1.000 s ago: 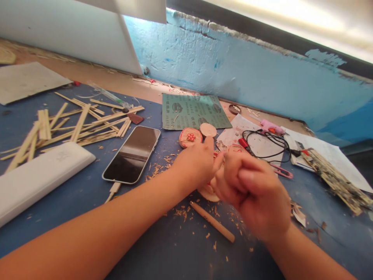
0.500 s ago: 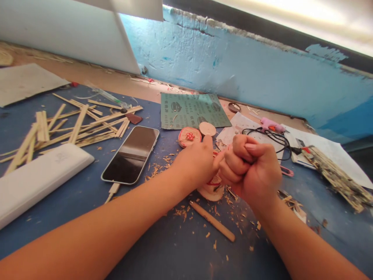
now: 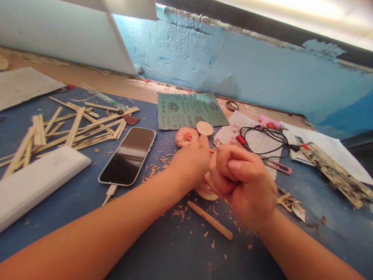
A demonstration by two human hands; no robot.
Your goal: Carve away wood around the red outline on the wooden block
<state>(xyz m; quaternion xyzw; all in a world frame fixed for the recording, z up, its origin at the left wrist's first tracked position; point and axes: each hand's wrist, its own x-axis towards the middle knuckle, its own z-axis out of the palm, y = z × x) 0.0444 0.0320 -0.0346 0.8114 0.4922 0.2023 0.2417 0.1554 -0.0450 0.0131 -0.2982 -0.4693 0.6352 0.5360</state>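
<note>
My left hand (image 3: 190,163) is closed over a round wood slice (image 3: 207,193) with red lines on it, low on the blue table. Its fingertips are mostly hidden. My right hand (image 3: 247,182) is a fist pressed close against the left fingers, above the slice. Whatever is inside that fist is hidden by the fingers. Just beyond my hands lie a wood slice with a red flower drawn on it (image 3: 187,137) and a plain small wood disc (image 3: 204,129). A thin wooden-handled tool (image 3: 210,221) rests nearer me among wood shavings (image 3: 180,214).
To the left are a phone (image 3: 128,156) with a cable, a white power bank (image 3: 40,182) and scattered wooden sticks (image 3: 75,126). Green sandpaper (image 3: 190,111) lies behind. On the right are a pink glue gun (image 3: 270,122), black cable, pink cutter (image 3: 278,166) and rough bark (image 3: 338,171).
My right fist has shifted slightly left and down, uncovering the red-ended item and more of the pink cutter behind it. My left hand stays over the slice. The view has shifted a little.
</note>
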